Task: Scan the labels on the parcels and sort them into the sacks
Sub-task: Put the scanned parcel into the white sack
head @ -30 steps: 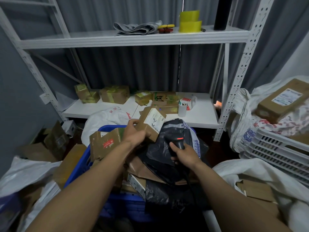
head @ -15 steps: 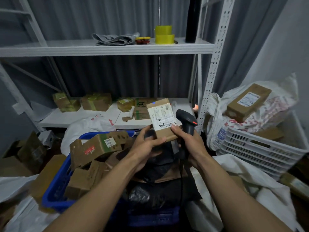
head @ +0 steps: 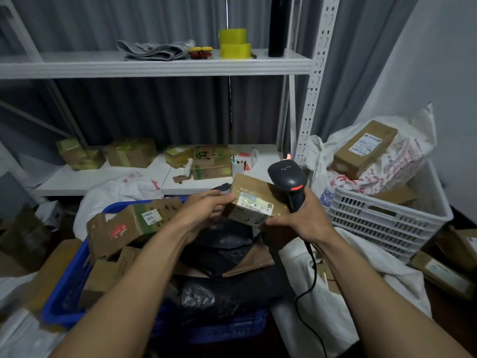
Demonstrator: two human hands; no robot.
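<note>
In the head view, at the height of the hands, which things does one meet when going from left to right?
labelled brown box → left hand → held parcel → barcode scanner, gripped by the right hand → white plastic crate

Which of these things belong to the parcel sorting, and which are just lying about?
Job: parcel in the left hand; scanner in the right hand; blue crate of parcels; white sack.
Lying about: yellow tape rolls; grey cloth; black bottle; pen cup.

Left hand (head: 204, 211), right hand (head: 302, 223), both curled.
</note>
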